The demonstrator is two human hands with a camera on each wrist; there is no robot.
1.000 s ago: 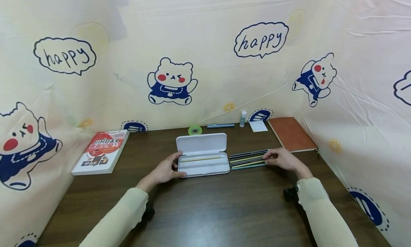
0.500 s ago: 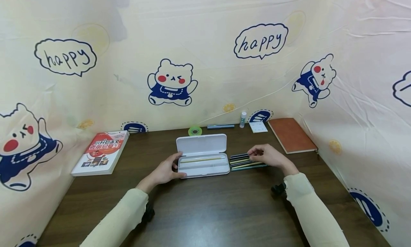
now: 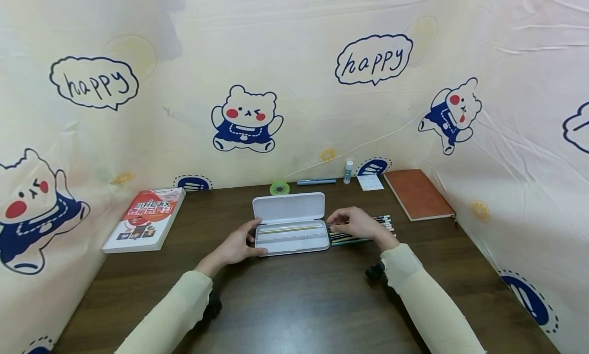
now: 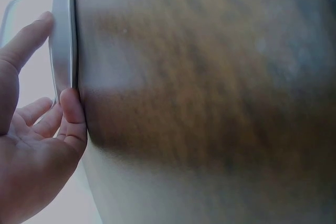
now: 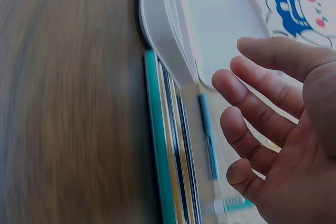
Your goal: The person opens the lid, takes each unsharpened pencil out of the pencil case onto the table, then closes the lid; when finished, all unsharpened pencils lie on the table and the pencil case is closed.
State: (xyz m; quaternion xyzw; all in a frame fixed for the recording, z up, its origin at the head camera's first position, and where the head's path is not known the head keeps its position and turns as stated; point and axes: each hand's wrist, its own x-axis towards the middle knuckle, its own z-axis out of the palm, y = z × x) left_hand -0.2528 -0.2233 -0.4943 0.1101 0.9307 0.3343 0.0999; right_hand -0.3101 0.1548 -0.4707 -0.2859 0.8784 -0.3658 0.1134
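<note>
A white pencil case (image 3: 278,243) lies on the table with its lid (image 3: 289,207) raised at the back. One yellow pencil (image 3: 286,229) is inside, in the rear compartment. My left hand (image 3: 233,245) grips the left end of the case, thumb at the front corner and fingers along the side. Beside the right end is a row of several pencils (image 3: 385,222), black, yellow and teal, partly hidden under my right hand (image 3: 356,224). In the right wrist view its fingers are loosely bent and apart, holding nothing, near the case's corner.
Along the back edge are a green tape roll (image 3: 279,188), a blue pen (image 3: 316,181), a glue stick (image 3: 347,172) and a paper slip (image 3: 370,182). A brown notebook (image 3: 418,194) lies at back right, a thick book (image 3: 143,218) at left. Patterned cloth hangs behind.
My right hand has moved left over the pencils, from their right ends to the ends next to the case. The left hand and the case have stayed in place.
</note>
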